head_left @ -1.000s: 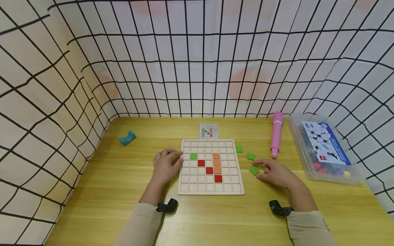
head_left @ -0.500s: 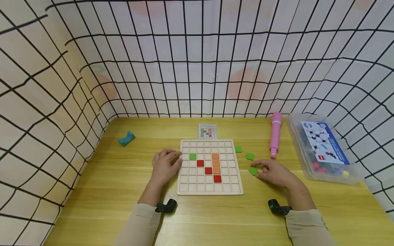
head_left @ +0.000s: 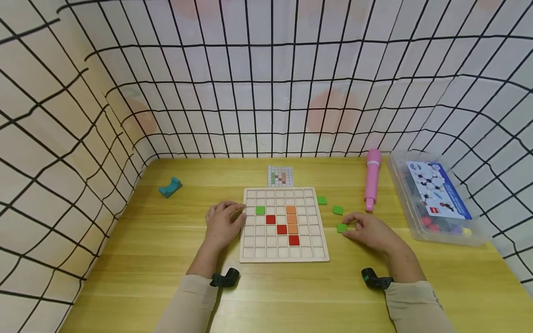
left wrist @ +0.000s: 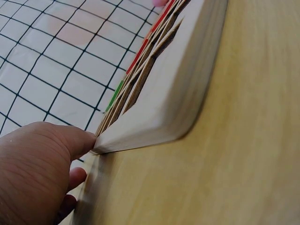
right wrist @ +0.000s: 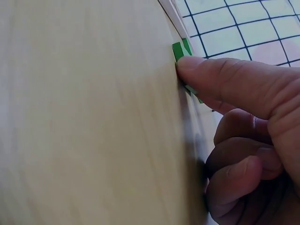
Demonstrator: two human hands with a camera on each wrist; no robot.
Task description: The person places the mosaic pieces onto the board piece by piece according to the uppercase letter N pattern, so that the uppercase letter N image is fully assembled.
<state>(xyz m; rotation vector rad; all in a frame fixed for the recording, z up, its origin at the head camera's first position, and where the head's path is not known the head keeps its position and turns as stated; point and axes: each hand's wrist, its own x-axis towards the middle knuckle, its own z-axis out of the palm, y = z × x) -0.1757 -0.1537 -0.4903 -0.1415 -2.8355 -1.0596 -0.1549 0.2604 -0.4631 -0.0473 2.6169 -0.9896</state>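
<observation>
My right hand (head_left: 370, 232) pinches a green square tile (head_left: 342, 228) between thumb and index finger, right of the wooden grid board (head_left: 260, 253). In the right wrist view the thumb presses on the near edge of this tile (right wrist: 178, 50), while the other fingers curl beneath the palm. At the board's left side rests my left hand (head_left: 222, 225), its fingers loosely bent; in the left wrist view the thumb tip touches the board's edge (left wrist: 140, 140). On the board lie one green tile (head_left: 260, 210), three red tiles (head_left: 281, 229) and three orange tiles (head_left: 292, 218).
Two more green tiles (head_left: 337, 210) lie between the board and a pink microphone-shaped toy (head_left: 372, 180). A small pattern card (head_left: 280, 176) sits behind the board. At the right stands a clear plastic box (head_left: 437, 199); a teal curved block (head_left: 170, 187) lies at the left.
The green tile at my right fingertips has turned from slanted to nearly square with the board. My right hand has shifted slightly with it; the left hand stays at the board's edge.
</observation>
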